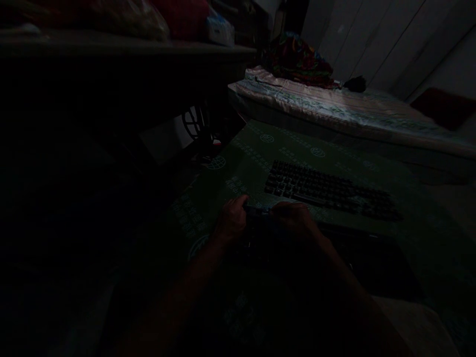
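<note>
On the green printed board lies a long black keyboard base, mostly in deep shadow. My left hand is closed around its top left edge, thumb uppermost. Close by on the right, my right hand has its fingers pinched together over the same edge. A thin, dark line shows at these fingers, too dim to name. Beyond both hands, black keycaps are laid out in keyboard rows. The part of the base under my forearms is hidden or too dark to make out.
The green board carries pale lettering and globe marks. Behind it stands a bed with a patterned blanket. A table with bags on it is at upper left, a spoked wheel beneath. Much of the left is black.
</note>
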A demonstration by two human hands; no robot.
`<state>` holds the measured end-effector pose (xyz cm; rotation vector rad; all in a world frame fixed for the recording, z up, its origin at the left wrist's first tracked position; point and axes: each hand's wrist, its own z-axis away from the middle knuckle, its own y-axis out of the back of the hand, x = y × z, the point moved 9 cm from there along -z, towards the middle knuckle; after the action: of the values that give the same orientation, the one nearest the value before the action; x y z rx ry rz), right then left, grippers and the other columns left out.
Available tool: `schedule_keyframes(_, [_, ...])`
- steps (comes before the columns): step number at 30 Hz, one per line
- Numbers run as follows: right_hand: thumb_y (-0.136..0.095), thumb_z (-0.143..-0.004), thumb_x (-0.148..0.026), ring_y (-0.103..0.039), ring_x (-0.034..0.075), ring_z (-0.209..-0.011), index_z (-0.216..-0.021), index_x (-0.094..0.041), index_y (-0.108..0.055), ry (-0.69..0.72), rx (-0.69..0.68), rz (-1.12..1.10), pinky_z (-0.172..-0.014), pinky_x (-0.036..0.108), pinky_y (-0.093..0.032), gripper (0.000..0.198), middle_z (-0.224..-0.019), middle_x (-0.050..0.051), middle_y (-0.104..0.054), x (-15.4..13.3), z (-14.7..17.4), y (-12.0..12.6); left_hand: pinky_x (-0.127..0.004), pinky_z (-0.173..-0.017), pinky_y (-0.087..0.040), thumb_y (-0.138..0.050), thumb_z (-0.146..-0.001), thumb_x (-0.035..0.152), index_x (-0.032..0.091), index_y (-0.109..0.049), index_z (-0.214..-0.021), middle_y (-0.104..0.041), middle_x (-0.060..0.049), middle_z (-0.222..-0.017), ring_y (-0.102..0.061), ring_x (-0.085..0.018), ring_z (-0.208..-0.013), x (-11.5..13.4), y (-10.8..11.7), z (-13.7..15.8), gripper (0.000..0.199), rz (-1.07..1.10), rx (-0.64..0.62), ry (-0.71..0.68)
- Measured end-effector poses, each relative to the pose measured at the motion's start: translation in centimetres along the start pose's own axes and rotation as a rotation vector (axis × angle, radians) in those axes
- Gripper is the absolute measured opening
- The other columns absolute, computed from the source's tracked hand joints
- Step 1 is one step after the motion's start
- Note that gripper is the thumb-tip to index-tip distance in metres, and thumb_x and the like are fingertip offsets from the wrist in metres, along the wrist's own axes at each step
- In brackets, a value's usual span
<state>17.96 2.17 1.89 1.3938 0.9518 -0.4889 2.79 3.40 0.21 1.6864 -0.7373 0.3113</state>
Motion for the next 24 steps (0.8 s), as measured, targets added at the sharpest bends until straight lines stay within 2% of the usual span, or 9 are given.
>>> schedule_keyframes(4, [-0.055, -0.078, -0.025, -0.064, 0.018, -0.069, -0.077, -0.017, -0.069, 0.039, 0.028, -0.035, -0.061, 0.025, -0.046, 0.016, -0.076, 0.005, -0.071, -0.1, 0.1, -0.2, -0.036, -0.087, -0.047, -0.033, -0.079, 0.011, 0.012, -0.058, -0.108, -0.064, -0.011, -0.1, -0.058, -0.021, -0.094, 0.2, 0.4, 0.1, 0.038, -0.038, 0.055, -0.023])
schedule_keyframes(9, [-0.056, -0.077, -0.022, -0.062, 0.016, -0.06, -0.072, -0.017, -0.068, 0.022, -0.006, 0.061, -0.054, 0.023, -0.043, 0.015, -0.067, 0.004, -0.068, -0.2, -0.2, -0.6, -0.037, -0.088, -0.046, -0.034, -0.081, 0.014, 0.013, -0.059, -0.107, -0.065, -0.01, -0.099, -0.058, -0.021, -0.093, 0.0, 0.7, 0.0, 0.036, -0.078, 0.11, -0.064])
schedule_keyframes(16, [-0.056, -0.076, -0.021, -0.062, 0.015, -0.062, -0.07, -0.016, -0.068, 0.025, -0.001, 0.041, -0.055, 0.023, -0.043, 0.014, -0.067, 0.003, -0.068, 0.1, -0.2, 0.7, -0.035, -0.087, -0.047, -0.034, -0.081, 0.016, 0.014, -0.061, -0.102, -0.066, -0.009, -0.097, -0.059, -0.021, -0.092, -0.1, 0.9, -0.2, 0.034, -0.104, 0.11, -0.073])
schedule_keyframes(21, [-0.058, -0.074, -0.021, -0.062, 0.015, -0.061, -0.07, -0.016, -0.069, -0.051, -0.022, 0.055, -0.054, 0.023, -0.042, 0.013, -0.066, 0.002, -0.068, 1.4, 0.1, 2.7, -0.035, -0.085, -0.048, -0.035, -0.081, 0.018, 0.015, -0.061, -0.102, -0.066, -0.009, -0.098, -0.059, -0.021, -0.092, 0.1, 0.9, -0.3, 0.033, -0.107, 0.089, -0.073])
schedule_keyframes(24, [-0.057, -0.074, -0.02, -0.061, 0.014, -0.06, -0.07, -0.015, -0.069, -0.042, -0.019, -0.003, -0.054, 0.021, -0.042, 0.013, -0.066, 0.001, -0.067, 1.0, 0.3, 3.1, -0.035, -0.086, -0.047, -0.035, -0.082, 0.018, 0.016, -0.061, -0.102, -0.066, -0.008, -0.098, -0.059, -0.021, -0.091, 0.1, 1.0, -0.3, 0.032, -0.108, 0.092, -0.075])
